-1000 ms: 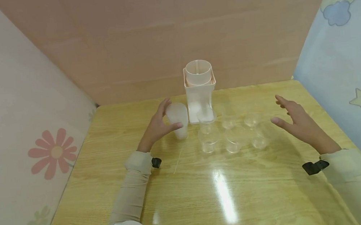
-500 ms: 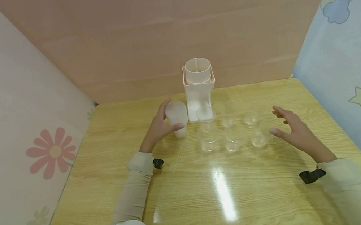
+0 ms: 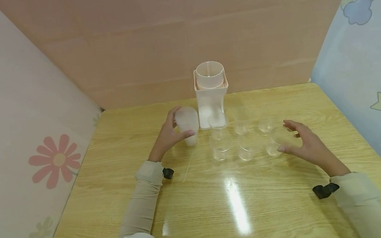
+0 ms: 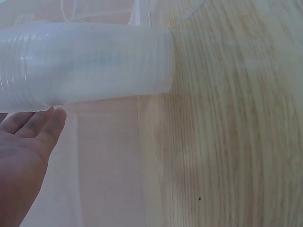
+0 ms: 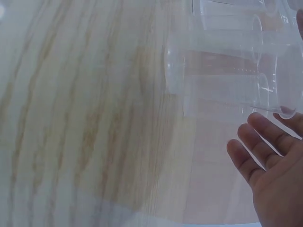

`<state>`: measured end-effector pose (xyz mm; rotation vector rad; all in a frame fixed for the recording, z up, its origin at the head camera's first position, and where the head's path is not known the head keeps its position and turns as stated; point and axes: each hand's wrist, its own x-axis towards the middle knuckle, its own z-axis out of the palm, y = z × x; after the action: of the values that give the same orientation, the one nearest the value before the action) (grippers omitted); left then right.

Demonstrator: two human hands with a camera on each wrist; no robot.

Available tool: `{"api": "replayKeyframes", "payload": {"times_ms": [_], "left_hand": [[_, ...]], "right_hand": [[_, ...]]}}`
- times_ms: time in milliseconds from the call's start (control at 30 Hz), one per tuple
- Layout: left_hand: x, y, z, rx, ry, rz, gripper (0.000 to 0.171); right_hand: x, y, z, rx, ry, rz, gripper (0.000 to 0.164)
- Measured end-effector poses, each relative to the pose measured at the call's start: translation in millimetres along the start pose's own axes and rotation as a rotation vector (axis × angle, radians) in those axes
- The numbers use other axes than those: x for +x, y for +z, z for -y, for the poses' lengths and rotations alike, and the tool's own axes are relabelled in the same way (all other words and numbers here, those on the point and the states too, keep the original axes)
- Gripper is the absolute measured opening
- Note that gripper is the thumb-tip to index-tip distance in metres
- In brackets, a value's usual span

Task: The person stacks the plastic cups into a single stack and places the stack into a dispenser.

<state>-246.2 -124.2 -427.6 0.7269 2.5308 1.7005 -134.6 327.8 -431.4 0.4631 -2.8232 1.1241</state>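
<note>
From my station I am watching the right hand [image 3: 308,144], with the near right clear cup [image 3: 275,143] standing just to its left. The thumb is sitting on the near side of the rim and the fingers on the far side, so the cup's mouth is lying in the gap between them. That hand is staying loosely spread; I am not able to tell whether the fingertips are touching the plastic. The cup is standing upright on the surface [image 3: 192,210], its long axis running up and down, and the right hand is plainly the nearer one.

Five more clear cups are standing left of it and behind it, making two rows of three; the near middle cup [image 3: 245,154] is its closest neighbour in the front row. The left hand [image 3: 168,136] is holding an upright cup stack [image 3: 187,121] from its left, thumb in front and fingers behind. The white holder [image 3: 210,101] is standing just right of that stack, behind the rows.
</note>
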Motion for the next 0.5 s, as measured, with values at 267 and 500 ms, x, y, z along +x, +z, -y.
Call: {"api": "replayKeyframes", "payload": {"times_ms": [267,500], "left_hand": [[-0.7,1.6,0.2,-0.011,0.000,0.003,0.103],[0.0,1.6,1.7,-0.017,0.032,0.003,0.098]], "right_hand": [[1.0,4.9,-2.5,-0.017,0.016,0.020,0.089],[4.6,7.4,-0.4,-0.035,0.010,0.002,0.082]]}}
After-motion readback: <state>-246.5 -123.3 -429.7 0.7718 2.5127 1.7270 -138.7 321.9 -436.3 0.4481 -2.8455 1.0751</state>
